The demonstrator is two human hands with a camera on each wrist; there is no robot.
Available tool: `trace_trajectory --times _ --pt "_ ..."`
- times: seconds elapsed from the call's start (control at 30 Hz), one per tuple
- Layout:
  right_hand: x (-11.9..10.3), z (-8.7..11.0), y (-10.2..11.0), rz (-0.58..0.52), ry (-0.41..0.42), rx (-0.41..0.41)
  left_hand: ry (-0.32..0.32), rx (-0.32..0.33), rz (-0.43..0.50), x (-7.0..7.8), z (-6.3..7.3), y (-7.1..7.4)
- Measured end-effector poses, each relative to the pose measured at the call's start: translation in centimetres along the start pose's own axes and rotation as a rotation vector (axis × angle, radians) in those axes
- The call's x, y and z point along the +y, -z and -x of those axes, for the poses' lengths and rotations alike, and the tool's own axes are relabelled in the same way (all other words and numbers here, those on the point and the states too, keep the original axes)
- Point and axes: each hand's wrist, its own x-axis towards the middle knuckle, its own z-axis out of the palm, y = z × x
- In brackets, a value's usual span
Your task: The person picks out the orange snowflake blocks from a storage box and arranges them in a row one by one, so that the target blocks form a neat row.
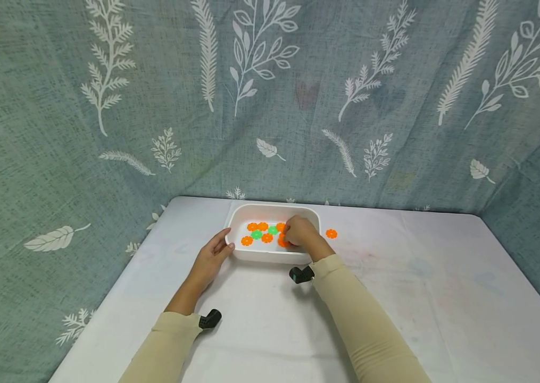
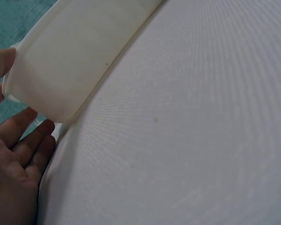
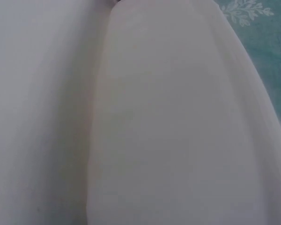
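A white rectangular tub with rounded corners holds several flat round pieces, patterned like citrus slices. Most are orange, such as the orange disc near the left end; a green disc lies close by. My left hand pinches the tub's left rim between thumb and fingers; in the left wrist view the lower fingers spread loosely beside its corner. Inside the right end, my right hand reaches down with curled fingers, fingertips right at a cluster of orange discs. I cannot tell whether it holds one.
One orange disc lies on the white tablecloth just right of the tub. Behind the table hangs a green-blue leaf-patterned curtain. In the right wrist view the tub's outer wall fills most of the picture.
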Motion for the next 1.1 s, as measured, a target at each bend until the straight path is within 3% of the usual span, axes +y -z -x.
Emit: trace_trajectory --times 0.07,0.8,1.1 --pt "0.0 0.0 0.0 -0.018 0.002 -0.007 -0.004 0.005 0.008 -0.7 -0.3 0.0" --pt "-0.7 0.9 0.8 -0.288 0.037 0.017 -0.001 0.026 0.002 -0.6 -0.3 -0.1" --pt "-0.5 2.0 2.4 -0.309 0.069 0.005 -0.006 0.035 -0.01 -0.8 -0.3 -0.2"
